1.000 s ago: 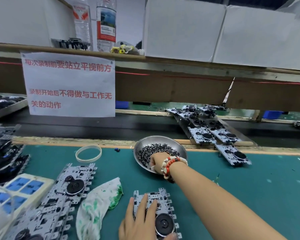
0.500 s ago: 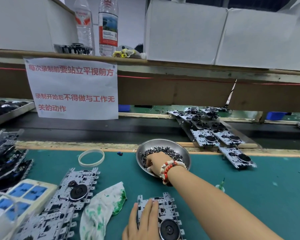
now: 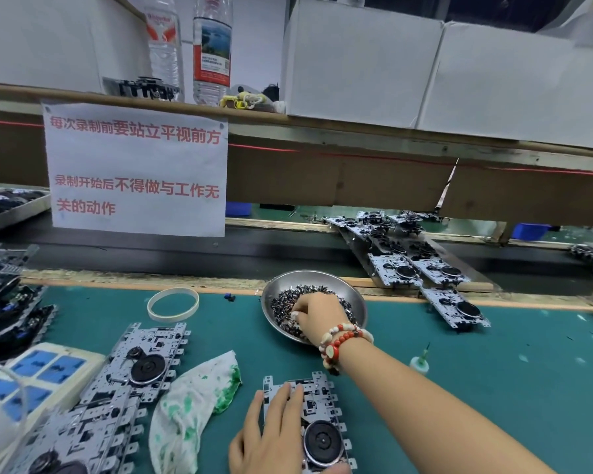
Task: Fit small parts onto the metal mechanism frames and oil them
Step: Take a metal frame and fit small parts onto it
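A metal mechanism frame [image 3: 322, 401] with a black round wheel lies on the green mat at the bottom centre. My left hand [image 3: 267, 436] rests flat on its left half, fingers stretched out. A steel bowl [image 3: 322, 273] of small dark parts [image 3: 285, 302] stands behind it. My right hand [image 3: 319, 316], with bead bracelets at the wrist, reaches into the bowl, and its curled fingers pinch among the parts. A small oil bottle [image 3: 419, 362] with a green tip stands to the right of my forearm.
A green-stained rag [image 3: 192, 398] lies left of the frame, beside a row of overlapping frames [image 3: 117, 405]. More frames [image 3: 425, 271] run down a ramp at the back right. A tape ring [image 3: 173, 304], a white power strip [image 3: 38, 371] and a dark conveyor belt [image 3: 151, 254] are also there.
My right hand has dug a little further left into the parts in the bowl. My left hand stays on the frame. The view has tilted slightly.
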A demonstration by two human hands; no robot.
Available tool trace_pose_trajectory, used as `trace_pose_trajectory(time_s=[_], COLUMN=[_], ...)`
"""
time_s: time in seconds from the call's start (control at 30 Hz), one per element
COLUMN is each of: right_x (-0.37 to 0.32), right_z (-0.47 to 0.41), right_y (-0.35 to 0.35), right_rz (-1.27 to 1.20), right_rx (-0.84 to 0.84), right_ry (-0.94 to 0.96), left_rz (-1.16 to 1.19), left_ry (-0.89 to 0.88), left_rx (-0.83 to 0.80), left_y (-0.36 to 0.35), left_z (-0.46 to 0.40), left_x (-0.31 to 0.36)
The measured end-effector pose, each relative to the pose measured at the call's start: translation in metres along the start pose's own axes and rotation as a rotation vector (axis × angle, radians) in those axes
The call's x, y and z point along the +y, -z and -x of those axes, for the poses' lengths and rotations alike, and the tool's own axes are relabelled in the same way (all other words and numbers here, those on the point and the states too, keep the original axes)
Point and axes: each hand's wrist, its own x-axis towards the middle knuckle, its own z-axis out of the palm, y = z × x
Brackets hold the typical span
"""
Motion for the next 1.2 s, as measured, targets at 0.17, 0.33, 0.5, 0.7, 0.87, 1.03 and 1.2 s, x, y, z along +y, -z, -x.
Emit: trace_pose_trajectory(time_s=[0.17,0.33,0.5,0.7,0.87,1.03,1.2], right_x=[0.002,0.022,0.038,0.044,0.049,0.051,0.051], right_z=[0.033,0.090,0.110,0.108,0.105,0.106,0.107], right_y=[0.008,0.007,-0.006,-0.019,-0.021,-0.017,-0.015], right_rz=[-0.271,-0.636,-0.818,-0.827,-0.835,-0.776,-0.633], right_rx=[0.141,0.081,0.092,0.111,0.054,0.006,-0.004], right_ry=[0.050,-0.031,-0.155,-0.124,-0.130,-0.112,-0.072], left_rz=[0.095,0.234,0.300,0.293,0.325,0.321,0.318], left_ry=[0.005,-0.107,-0.174,-0.292,-0.305,-0.320,-0.330], left_rx=[0.284,0.376,0.252,0.196,0.214,0.230,0.227], left_y=[-0.006,0.000,0.003,-0.003,-0.006,-0.009,-0.011], left_z=[-0.021,-0.047,-0.066,-0.077,-0.079,-0.079,-0.078], left_x=[-0.016,-0.026,-0.018,-0.021,-0.026,-0.030,-0.030])
